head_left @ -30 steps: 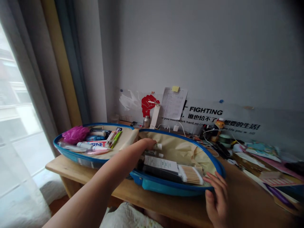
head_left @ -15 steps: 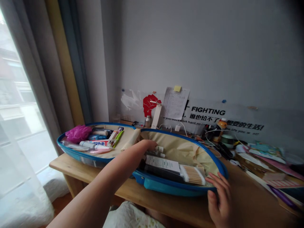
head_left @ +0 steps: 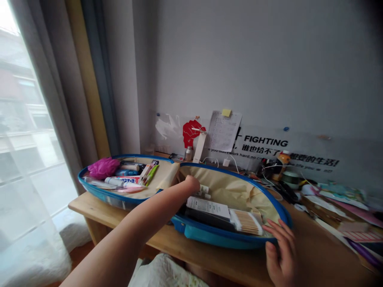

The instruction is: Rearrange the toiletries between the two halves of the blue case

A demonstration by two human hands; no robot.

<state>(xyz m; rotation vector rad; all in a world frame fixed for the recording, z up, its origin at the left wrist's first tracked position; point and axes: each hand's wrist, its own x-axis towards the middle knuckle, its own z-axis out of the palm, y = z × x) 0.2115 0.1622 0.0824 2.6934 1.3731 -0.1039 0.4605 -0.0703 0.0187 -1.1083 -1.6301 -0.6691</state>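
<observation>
Blue plastic edged the open case (head_left: 215, 239) on the desk (head_left: 314, 244), and my left hand (head_left: 192, 184) was down inside the half beside my right hand (head_left: 281, 249). Just to the right of my left hand lay small bottles (head_left: 204, 188) with pale caps showing. The left fingers were hidden, so I could not tell whether they were closed on a bottle or loose. My right hand held nothing that I could see; its fingers and thumb were spread apart, fingertips at the rim just beside the cotton swabs (head_left: 247, 221).

For neat handling, I judged it best to pinch one bottle by its body, leave its neighbour undisturbed, and hold my wrist clear of the long white box (head_left: 207, 207) just nearer me. A light touch from the right hand would probably have steadied the case.

The caps pointed rightward, away from my left hand, and the bottles' long axes seemed to run side to side, roughly along the box. Their other ends were out of sight.
</observation>
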